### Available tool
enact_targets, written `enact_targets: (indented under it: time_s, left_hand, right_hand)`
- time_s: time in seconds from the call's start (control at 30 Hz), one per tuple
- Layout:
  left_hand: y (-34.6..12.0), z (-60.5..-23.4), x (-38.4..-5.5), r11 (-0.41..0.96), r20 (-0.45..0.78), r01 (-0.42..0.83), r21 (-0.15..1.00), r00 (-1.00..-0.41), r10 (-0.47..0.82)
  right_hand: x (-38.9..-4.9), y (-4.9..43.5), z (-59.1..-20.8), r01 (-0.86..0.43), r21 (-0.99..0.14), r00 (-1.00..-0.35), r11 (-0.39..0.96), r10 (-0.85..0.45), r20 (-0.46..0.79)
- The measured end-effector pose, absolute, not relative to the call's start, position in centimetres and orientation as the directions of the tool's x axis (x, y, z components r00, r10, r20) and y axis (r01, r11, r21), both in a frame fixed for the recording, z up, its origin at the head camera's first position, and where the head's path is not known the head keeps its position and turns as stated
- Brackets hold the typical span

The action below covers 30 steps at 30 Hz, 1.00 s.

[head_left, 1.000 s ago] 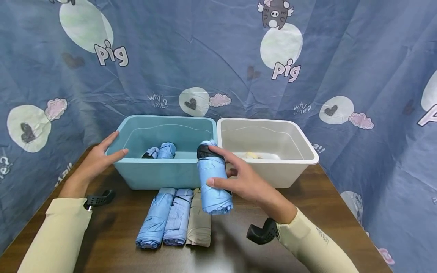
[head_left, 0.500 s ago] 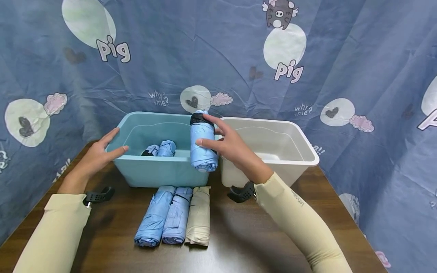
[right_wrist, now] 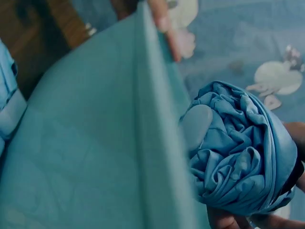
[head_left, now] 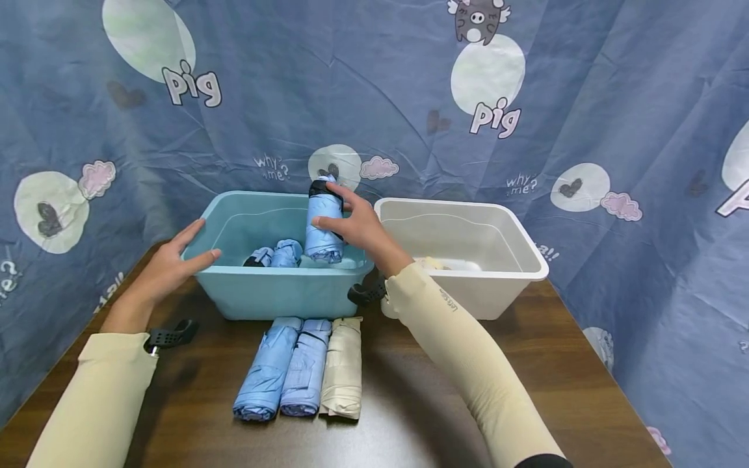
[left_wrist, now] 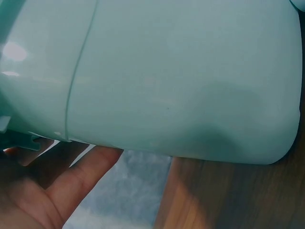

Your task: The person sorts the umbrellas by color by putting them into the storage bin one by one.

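My right hand grips a blue folded umbrella with a black band near its top. It hangs upright over the right part of the teal bin. In the right wrist view, the umbrella shows its gathered cloth end and a pale round disc beside the bin's rim. Two more blue folded umbrellas lie inside at the left. My left hand rests on the bin's left front corner, fingers and thumb stretched along the rim; the left wrist view shows the thumb touching the edge.
In front of the bin, two blue folded umbrellas and a beige one lie side by side on the brown table. A white bin stands right of the teal one, with something small and pale inside. A patterned blue curtain hangs behind.
My right hand has carried the blue umbrella up and left, from in front of the bins to above the teal bin's inside. The left hand has stayed on the corner.
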<state>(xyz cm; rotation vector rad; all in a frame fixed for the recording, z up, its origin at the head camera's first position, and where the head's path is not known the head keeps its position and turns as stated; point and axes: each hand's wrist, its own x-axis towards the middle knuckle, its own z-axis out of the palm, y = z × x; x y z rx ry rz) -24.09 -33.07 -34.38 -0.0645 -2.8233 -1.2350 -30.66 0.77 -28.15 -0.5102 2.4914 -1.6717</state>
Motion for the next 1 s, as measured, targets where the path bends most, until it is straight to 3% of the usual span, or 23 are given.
enact_targets:
  time_s: [0.37,1.0]
  left_hand:
    - [-32.6,-34.7,-23.8,0.671,0.084,0.08,0.737,-0.996,0.027]
    - [-32.8,-34.8,-23.8,0.672,0.117,0.099,0.734,-0.993,0.018]
  right_hand:
    - [-31.5,-0.9,-31.4,-0.258,-0.806,-0.949,0.532,-0.294,0.11]
    - [-31.8,-2.0,-32.0,-0.21,-0.686,-0.969,0.696,-0.244,0.048]
